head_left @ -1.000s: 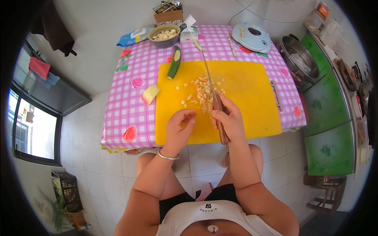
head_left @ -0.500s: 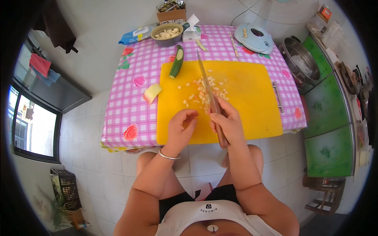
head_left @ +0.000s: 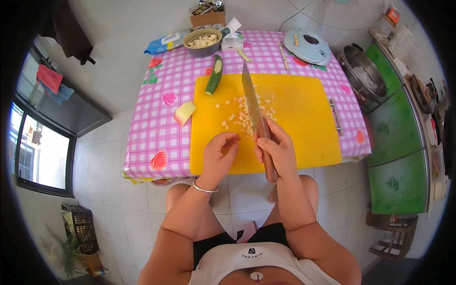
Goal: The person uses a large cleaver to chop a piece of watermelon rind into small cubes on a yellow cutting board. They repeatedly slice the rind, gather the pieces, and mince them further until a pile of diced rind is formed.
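Note:
My right hand (head_left: pixel 278 149) is closed round the wooden handle of a kitchen knife (head_left: pixel 250 95). Its blade points away from me, above a scatter of small diced pale and pinkish pieces (head_left: pixel 246 124) on the yellow cutting board (head_left: pixel 304 118). Over the board's near left part is my left hand (head_left: pixel 221 154), fingers loosely curled, with a gap between them and the thumb; I see nothing in it. A pale wedge with a reddish rind (head_left: pixel 185 113) rests at the board's left edge. Near the far left corner lies a green zucchini (head_left: pixel 214 76) with a pale peeled or cut patch.
At the table's far side are a bowl of garlic cloves (head_left: pixel 203 42), a tissue box (head_left: pixel 232 43), a blue packet (head_left: pixel 165 42) and a pale blue lidded appliance (head_left: pixel 308 47). A metal-handled tool (head_left: pixel 336 117) lies right of the board. Green cabinets (head_left: pixel 396 137) stand at the right.
The knife has turned in my right hand, so more of its blade's flat side shows, and its handle has shifted slightly to the right and nearer. My left hand has hardly moved.

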A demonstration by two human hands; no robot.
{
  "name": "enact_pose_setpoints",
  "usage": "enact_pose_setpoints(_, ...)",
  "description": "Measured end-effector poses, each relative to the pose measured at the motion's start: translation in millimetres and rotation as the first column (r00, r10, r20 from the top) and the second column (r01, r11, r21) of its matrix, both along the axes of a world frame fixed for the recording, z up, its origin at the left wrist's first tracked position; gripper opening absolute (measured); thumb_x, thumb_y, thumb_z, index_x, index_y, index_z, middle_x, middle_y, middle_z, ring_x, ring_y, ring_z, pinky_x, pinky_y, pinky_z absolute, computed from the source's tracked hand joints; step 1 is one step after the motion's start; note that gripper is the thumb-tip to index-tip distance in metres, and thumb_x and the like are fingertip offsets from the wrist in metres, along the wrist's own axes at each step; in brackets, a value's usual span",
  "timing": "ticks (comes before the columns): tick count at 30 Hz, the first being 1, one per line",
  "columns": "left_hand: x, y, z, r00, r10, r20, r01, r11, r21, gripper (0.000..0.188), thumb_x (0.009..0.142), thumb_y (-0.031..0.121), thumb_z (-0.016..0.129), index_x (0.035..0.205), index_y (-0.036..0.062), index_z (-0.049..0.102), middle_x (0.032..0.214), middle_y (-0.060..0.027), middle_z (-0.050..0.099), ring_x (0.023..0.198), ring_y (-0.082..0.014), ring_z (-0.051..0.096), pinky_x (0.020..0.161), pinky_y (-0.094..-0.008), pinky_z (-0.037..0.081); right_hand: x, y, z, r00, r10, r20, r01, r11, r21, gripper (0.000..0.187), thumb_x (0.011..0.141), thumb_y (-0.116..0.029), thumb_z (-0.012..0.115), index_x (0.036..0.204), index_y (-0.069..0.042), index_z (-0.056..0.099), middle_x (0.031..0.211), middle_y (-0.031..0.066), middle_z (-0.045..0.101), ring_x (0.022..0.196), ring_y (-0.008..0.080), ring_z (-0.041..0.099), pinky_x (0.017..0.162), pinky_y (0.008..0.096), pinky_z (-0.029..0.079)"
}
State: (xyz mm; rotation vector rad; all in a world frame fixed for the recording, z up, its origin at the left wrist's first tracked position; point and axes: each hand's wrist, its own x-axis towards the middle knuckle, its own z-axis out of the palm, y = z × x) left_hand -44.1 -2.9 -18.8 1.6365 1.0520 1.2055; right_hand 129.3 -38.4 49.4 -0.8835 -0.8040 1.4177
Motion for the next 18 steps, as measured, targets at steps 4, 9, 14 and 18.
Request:
enact_pose_setpoints(4, 4, 1, 1, 1.0, -0.014, 0.016, 0.014, 1.0, 0.003, 0.021, 0.087, -0.003, 0.063, 0.107, 0.0005, 0.064, 0.1, -0.0102, 0.069, 0.091, -0.0191, 0.067, 0.083, -0.0296, 0.054, 1, 6, -7, 0.998, 0.029, 0.054, -0.03, 0.999, 0.02, 0.061, 0.088, 0.002, 0.058, 0.147, -0.001, 0.042, 0.095, 0.0048, 0.057, 0.061, 0.0102, 0.055, 0.052, 0.0231, 0.046)
enact_pose_setpoints(9, 0, 0, -1, 1.0, 0.003, 0.017, -0.003, 1.0, -0.009, 0.021, 0.087, -0.004, 0.063, 0.107, 0.0002, 0.064, 0.1, -0.0103, 0.069, 0.091, -0.0194, 0.067, 0.083, -0.0297, 0.054, -3, -3, 2, 1.0, 0.024, 0.012, -0.024, 1.0, 0.005, 0.062, 0.088, 0.001, 0.057, 0.148, -0.002, 0.042, 0.094, 0.0049, 0.057, 0.062, 0.0102, 0.055, 0.052, 0.0235, 0.046)
enact_pose_setpoints(14, 3, 1, 0, 1.0, -0.008, 0.008, 0.008, 1.0, 0.006, 0.021, 0.087, -0.004, 0.063, 0.107, 0.0, 0.064, 0.101, -0.0104, 0.069, 0.092, -0.0192, 0.068, 0.084, -0.0299, 0.054, -2, 6, -7, 0.997, 0.053, 0.05, -0.053, 0.999, 0.003, 0.061, 0.088, 0.001, 0.057, 0.147, -0.001, 0.043, 0.094, 0.0055, 0.057, 0.062, 0.0107, 0.056, 0.052, 0.0238, 0.046)
enact_pose_setpoints(18, 1, 0, -1, 1.0, 0.004, 0.03, -0.004, 1.0, -0.004, 0.021, 0.087, -0.004, 0.063, 0.107, 0.0001, 0.064, 0.101, -0.0103, 0.069, 0.092, -0.019, 0.068, 0.084, -0.0295, 0.054, -2, -1, 2, 0.999, 0.033, 0.01, -0.033, 0.999, -0.002, 0.059, 0.089, 0.001, 0.056, 0.147, -0.002, 0.043, 0.094, 0.0054, 0.057, 0.062, 0.0107, 0.055, 0.051, 0.0238, 0.045)
